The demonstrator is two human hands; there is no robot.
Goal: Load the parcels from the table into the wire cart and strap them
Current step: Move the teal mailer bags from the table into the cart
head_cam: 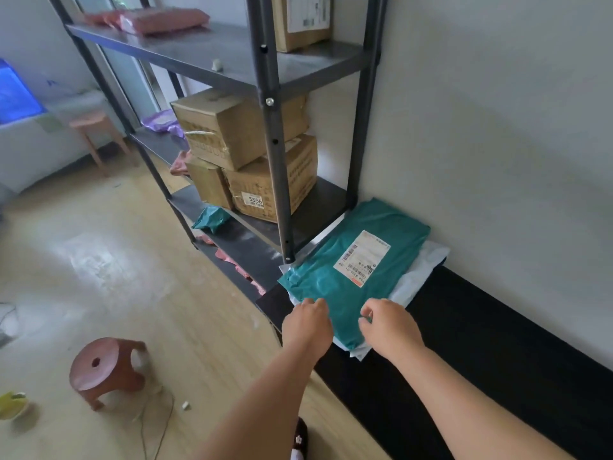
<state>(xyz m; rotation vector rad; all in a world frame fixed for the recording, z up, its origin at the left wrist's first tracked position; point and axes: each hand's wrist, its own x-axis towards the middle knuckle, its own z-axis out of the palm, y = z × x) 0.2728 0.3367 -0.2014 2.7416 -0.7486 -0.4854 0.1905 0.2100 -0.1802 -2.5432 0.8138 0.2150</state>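
A teal mailer parcel [348, 260] with a white shipping label lies on top of white mailer parcels [421, 273], stacked on the black table [481, 343] against the wall. My left hand [308, 322] hovers over the near left edge of the teal parcel, fingers curled, holding nothing that I can see. My right hand [389, 323] is over the near edge of the same parcel, thumb and forefinger close together. Whether either hand touches the parcel is unclear. No wire cart is in view.
A dark metal shelf rack [275, 154] stands left of the table, holding cardboard boxes [238, 127], a small teal parcel [210, 218] and pink parcels [162, 19]. A brown plastic stool [106, 368] and a cable lie on the wooden floor at left.
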